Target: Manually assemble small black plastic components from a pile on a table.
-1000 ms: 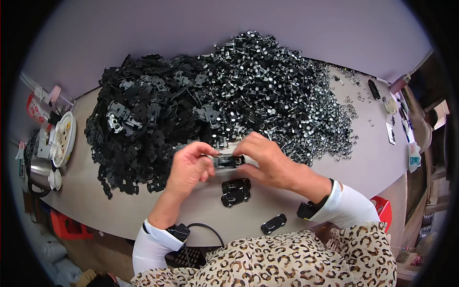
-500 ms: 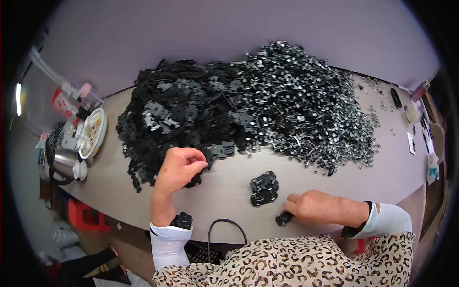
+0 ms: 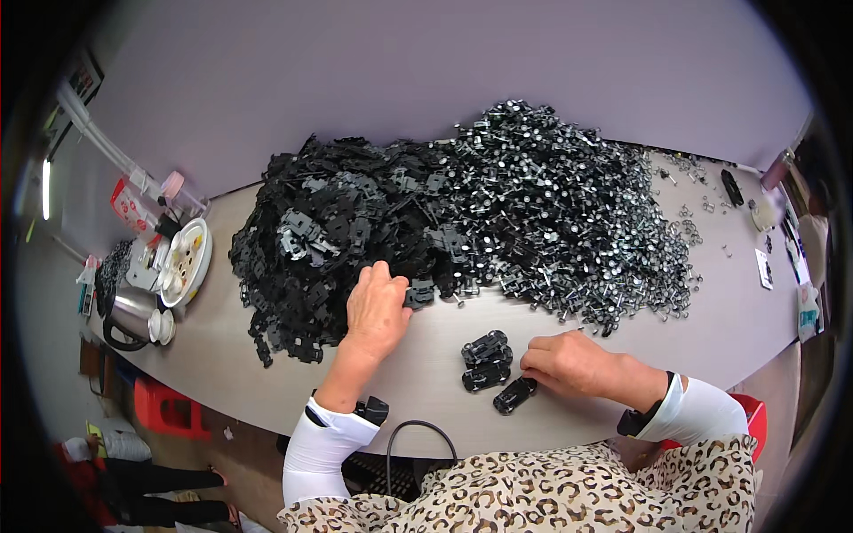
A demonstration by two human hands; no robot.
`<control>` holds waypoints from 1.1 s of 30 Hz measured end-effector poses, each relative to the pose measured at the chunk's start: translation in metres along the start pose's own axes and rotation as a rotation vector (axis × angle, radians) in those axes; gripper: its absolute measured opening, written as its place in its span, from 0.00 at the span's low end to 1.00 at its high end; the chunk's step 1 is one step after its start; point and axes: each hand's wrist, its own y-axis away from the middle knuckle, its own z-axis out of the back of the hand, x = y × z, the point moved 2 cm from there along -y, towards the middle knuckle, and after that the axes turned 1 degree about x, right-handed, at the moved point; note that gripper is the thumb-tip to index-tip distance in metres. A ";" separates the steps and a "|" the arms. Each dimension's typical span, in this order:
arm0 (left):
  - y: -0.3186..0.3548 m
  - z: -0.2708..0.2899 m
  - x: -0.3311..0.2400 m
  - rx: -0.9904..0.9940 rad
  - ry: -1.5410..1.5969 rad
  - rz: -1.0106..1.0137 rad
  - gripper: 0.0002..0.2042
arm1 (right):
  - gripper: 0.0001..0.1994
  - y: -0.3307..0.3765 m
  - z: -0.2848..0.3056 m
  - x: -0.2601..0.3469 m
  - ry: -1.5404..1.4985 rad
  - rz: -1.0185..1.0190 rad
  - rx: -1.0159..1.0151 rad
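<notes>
My left hand (image 3: 378, 309) is at the near edge of a heap of flat black plastic plates (image 3: 306, 200), fingers curled down. Its fingertips are hidden, and a grey-black plate (image 3: 419, 294) lies right beside its thumb. On the bare table, my right hand (image 3: 569, 362) is closed at the end of a small black toy car chassis with wheels (image 3: 514, 396). Two similar wheeled chassis (image 3: 486, 374) lie close together just left of it.
A large mound of metal wheel-and-axle pins (image 3: 569, 222) adjoins the plates on the right. At the left stand a steel kettle (image 3: 133, 311) and a white plate with food scraps (image 3: 206, 258). A black cable (image 3: 422, 423) loops over the front edge. Red stools (image 3: 169, 409) stand below.
My left hand has moved right along the heap's front edge, its fingers now reaching forward. My right hand has brought the dark chassis up beside the other two. The whole view has shifted slightly.
</notes>
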 end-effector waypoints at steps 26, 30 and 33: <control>-0.011 0.000 0.001 -0.396 0.731 -0.012 0.07 | 0.04 -0.078 -0.012 -0.043 -0.928 -0.544 -0.207; -0.002 -0.006 -0.010 -0.204 1.016 0.068 0.03 | 0.04 -0.076 -0.008 -0.041 -1.086 -0.558 -0.239; -0.001 -0.014 -0.035 -0.052 1.118 0.131 0.07 | 0.04 -0.076 -0.007 -0.035 -1.077 -0.563 -0.287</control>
